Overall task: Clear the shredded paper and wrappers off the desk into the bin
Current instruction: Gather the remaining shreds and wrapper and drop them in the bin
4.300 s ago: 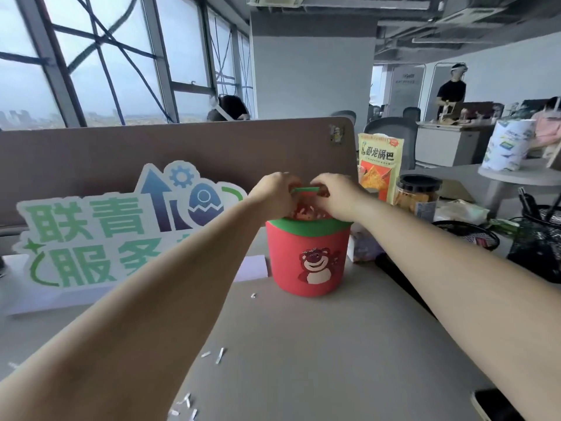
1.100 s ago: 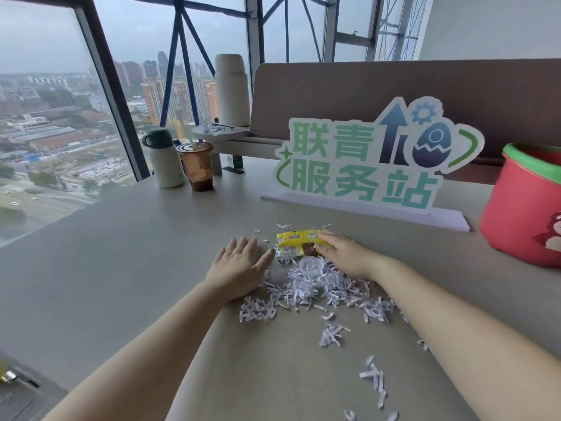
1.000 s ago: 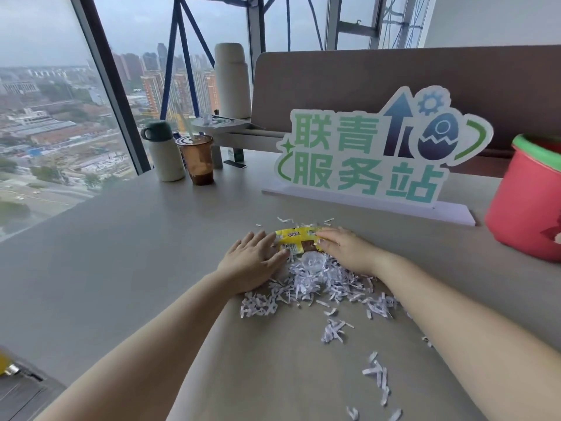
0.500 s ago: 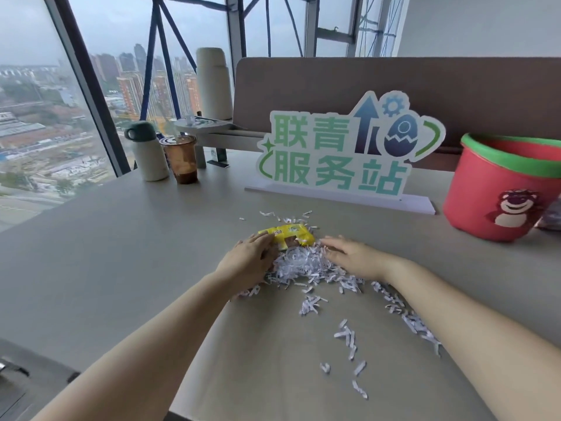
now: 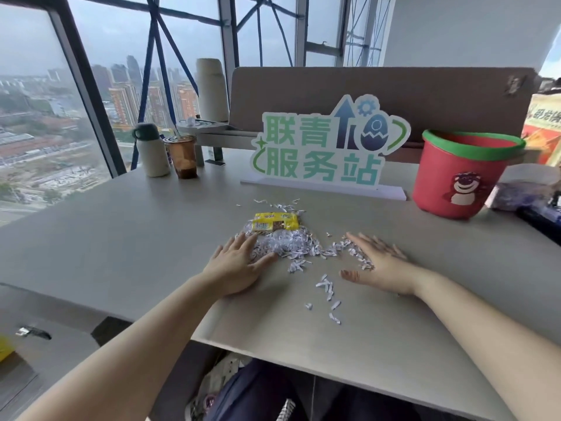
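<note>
A heap of white shredded paper (image 5: 291,249) lies mid-desk, with a yellow wrapper (image 5: 274,221) at its far edge and a clear plastic piece partly buried in it. My left hand (image 5: 238,267) rests flat and open on the desk, fingers touching the heap's left side. My right hand (image 5: 379,264) lies flat and open to the right of the heap, over a line of scraps. Loose scraps (image 5: 329,294) trail toward the near edge. The red bin (image 5: 461,174) with a green rim and a bear picture stands at the back right.
A standing sign (image 5: 326,147) with green characters is behind the heap. A white flask (image 5: 151,151) and a brown drink cup (image 5: 183,156) stand at the back left by the window. A brown partition (image 5: 394,86) runs along the back. Bags and dark items sit right of the bin.
Both hands have drawn back toward me and apart, leaving the yellow wrapper uncovered at the heap's far edge. The shredded paper is gathered tighter. The camera view shifted, showing more of the bin.
</note>
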`<state>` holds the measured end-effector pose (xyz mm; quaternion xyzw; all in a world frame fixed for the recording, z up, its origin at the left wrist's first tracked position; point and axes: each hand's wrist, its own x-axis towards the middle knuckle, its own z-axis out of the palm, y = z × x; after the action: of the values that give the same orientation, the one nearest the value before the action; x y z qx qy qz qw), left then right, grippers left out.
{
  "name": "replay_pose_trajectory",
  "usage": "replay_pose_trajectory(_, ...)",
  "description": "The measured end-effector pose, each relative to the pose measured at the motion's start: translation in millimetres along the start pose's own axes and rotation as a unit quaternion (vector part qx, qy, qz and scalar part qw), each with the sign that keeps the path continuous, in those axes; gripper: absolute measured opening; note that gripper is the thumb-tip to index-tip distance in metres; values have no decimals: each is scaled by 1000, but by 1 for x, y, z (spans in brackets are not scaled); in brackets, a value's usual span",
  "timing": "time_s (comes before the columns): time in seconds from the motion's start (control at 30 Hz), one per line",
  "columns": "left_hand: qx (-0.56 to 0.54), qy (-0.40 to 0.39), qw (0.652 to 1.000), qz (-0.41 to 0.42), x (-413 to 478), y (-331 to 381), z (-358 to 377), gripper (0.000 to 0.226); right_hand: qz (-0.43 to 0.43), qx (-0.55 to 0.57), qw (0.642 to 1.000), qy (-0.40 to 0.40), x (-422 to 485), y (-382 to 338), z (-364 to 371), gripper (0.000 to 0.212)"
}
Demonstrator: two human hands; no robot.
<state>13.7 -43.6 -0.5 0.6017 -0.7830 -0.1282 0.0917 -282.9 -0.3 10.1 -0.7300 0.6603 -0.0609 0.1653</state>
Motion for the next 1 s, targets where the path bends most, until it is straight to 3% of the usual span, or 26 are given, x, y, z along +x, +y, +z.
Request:
replay_pose_trajectory(0.23,33,-4,999,41,-7,20,5,82,4,-34,999,40,8,-20,18,121)
replay_pose_trajectory(0.4,32,-12,998,47,5,24,9,79,-23,-11,998,55,43,-40,21,114)
replay_pose_trajectory(0.67,35,17,997,66,21,19,13,71,-107,42,992,54,63,-53,20,86)
replay_pose_trajectory(0.83,-30,54,995,78,20,16,10,63,-107,97,987,68,63,-48,21,94)
replay_pose_trajectory(1.0,-13,49,990,131,29,18,12,56,-123,40,991,45,68,-49,18,87)
